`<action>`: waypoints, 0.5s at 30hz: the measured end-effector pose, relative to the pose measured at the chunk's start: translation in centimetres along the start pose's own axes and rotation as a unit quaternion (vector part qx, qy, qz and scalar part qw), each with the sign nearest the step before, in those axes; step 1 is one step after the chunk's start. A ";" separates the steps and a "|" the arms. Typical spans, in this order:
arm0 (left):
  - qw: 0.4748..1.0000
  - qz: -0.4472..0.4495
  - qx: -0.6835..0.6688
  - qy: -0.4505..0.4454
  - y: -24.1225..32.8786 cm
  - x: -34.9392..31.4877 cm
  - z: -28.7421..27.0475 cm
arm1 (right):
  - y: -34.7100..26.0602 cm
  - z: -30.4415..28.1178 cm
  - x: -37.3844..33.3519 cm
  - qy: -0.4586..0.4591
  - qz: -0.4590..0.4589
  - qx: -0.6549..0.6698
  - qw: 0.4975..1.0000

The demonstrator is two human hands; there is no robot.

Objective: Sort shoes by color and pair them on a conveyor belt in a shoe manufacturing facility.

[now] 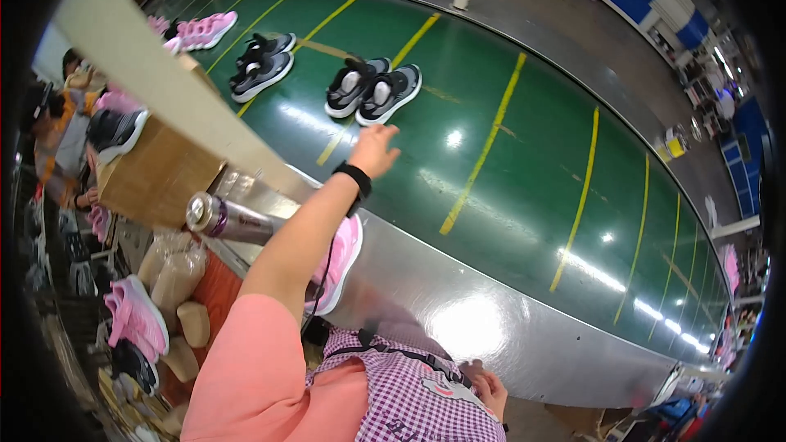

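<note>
On the left, a metallic bottle shows just beside the forearm, so a careful reach keeps the arm from knocking it. The farther black-and-grey shoes sit up the green conveyor belt, best left unbrushed, and a pink shoe, partly hidden behind the forearm, deserves similar care. The nearest black-and-grey pair rests side by side on the belt, just past the fingertips; a sound hold would likely take both shoes together, firm on the sides without crushing the soft uppers. The left hand hovers over the belt with its grip loosely spread and nothing in it; whether a fingertip touches the nearer sole, I cannot tell. Lower right, the right hand hangs by the checked apron, fingers curled; what its grip has, if anything, is unclear.
</note>
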State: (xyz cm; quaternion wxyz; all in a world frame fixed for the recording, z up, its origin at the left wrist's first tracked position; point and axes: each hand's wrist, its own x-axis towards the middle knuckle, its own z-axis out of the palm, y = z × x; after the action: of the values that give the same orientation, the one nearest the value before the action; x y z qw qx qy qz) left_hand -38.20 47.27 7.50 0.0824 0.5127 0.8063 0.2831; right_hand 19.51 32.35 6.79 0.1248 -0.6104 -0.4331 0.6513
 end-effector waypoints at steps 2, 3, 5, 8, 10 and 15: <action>0.994 -0.058 0.095 0.019 -1.8 2.6 -0.2 | 1.4 -1.0 -1.1 0.125 0.037 -0.020 0.991; 0.990 -0.053 0.123 0.035 -2.6 4.0 0.0 | 2.9 -1.5 -1.5 0.166 0.034 -0.021 0.985; 0.979 -0.064 0.190 0.041 -4.0 5.7 -0.2 | 3.5 -1.5 -2.3 0.194 0.068 -0.043 0.978; 0.957 -0.099 0.274 0.010 -6.1 7.5 -0.7 | 7.2 -2.0 -2.8 0.211 0.073 -0.051 0.973; 0.936 -0.129 0.320 -0.071 -6.3 8.0 -1.6 | 8.3 -1.5 -2.8 0.183 0.095 -0.148 0.967; 0.934 -0.148 0.273 -0.179 -6.0 10.3 -1.5 | 8.1 0.3 -3.1 0.168 0.052 -0.166 0.970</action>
State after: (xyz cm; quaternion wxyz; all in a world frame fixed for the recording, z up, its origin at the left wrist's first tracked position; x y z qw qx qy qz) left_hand -48.24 53.80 7.09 0.1235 0.4328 0.8910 -0.0595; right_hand 22.92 25.27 3.05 0.0589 -0.7451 -0.4754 0.4641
